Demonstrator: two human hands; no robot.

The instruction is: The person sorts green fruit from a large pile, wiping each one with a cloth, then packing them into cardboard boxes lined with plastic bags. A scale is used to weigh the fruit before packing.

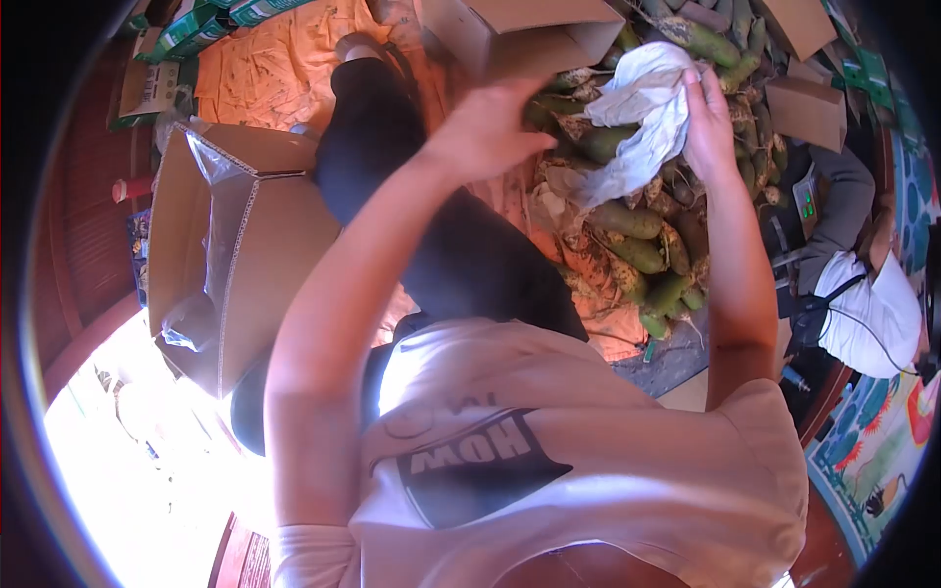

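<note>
A crumpled white cloth [647,108], stained in places, hangs over a heap of green radishes [632,220]. My right hand [708,127] grips its right edge, with the thumb and fingers closed on the fabric. To the left, my left hand [490,132] is slightly blurred in the air, thumb apart from the fingers and nothing in it. It is nearest to an open cardboard box [529,44] at the top. Some radishes are partly hidden behind the cloth, and soil clings to several.
Left of my legs stands a large cardboard box [279,220] with a plastic liner. An orange sheet [260,73] covers the floor. At the right is another person's grey sleeve [841,196], beside a device with a green digital display [806,203]. Green cartons [186,34] sit top left.
</note>
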